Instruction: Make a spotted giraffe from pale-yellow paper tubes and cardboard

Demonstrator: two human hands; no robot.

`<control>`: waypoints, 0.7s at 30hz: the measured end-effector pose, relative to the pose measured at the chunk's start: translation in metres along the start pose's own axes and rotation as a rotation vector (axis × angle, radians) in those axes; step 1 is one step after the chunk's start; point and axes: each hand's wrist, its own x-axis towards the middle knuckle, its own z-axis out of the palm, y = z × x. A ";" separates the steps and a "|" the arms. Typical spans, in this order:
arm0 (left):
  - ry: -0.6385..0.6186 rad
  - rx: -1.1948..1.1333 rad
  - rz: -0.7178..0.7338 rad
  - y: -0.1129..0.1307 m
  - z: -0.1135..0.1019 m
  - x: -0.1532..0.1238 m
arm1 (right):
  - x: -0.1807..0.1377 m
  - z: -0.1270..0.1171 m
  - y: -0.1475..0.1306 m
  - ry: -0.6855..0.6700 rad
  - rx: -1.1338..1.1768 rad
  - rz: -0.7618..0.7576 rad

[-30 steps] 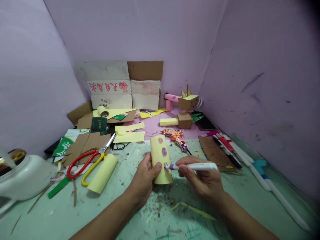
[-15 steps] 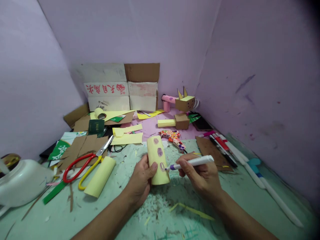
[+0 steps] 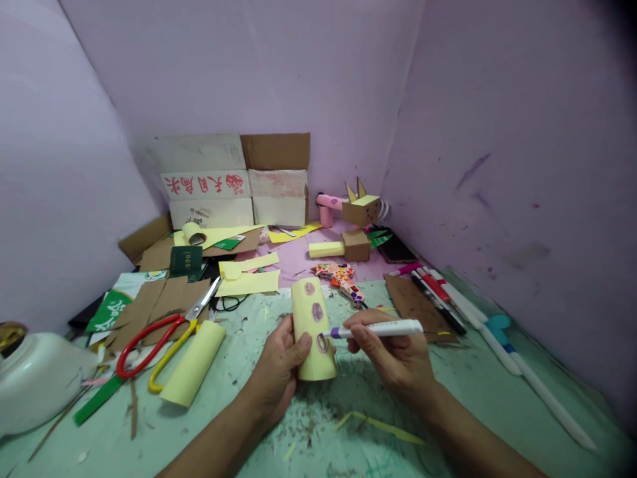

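My left hand (image 3: 275,373) grips a pale yellow paper tube (image 3: 311,330) standing tilted on the green mat, thumb pressed on its front. Three purple ovals run down the tube's face. My right hand (image 3: 393,355) pinches a white marker (image 3: 378,328) with a purple tip, and the tip touches the lowest oval. A second yellow tube (image 3: 193,362) lies on the mat to the left, apart from both hands.
Red and yellow scissors (image 3: 162,332) lie left of the tubes on cardboard scraps. A white jug (image 3: 40,380) stands at the far left. Several markers (image 3: 448,295) line the right wall. Cardboard boxes (image 3: 233,182) and small box figures (image 3: 361,209) stand at the back.
The purple mark under the marker tip has grown into a fuller oval. Both hands and the tube have kept their hold while the view drifted slightly.
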 end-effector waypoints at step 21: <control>0.024 -0.028 -0.006 -0.001 -0.003 0.002 | -0.002 -0.003 0.002 0.009 -0.103 0.030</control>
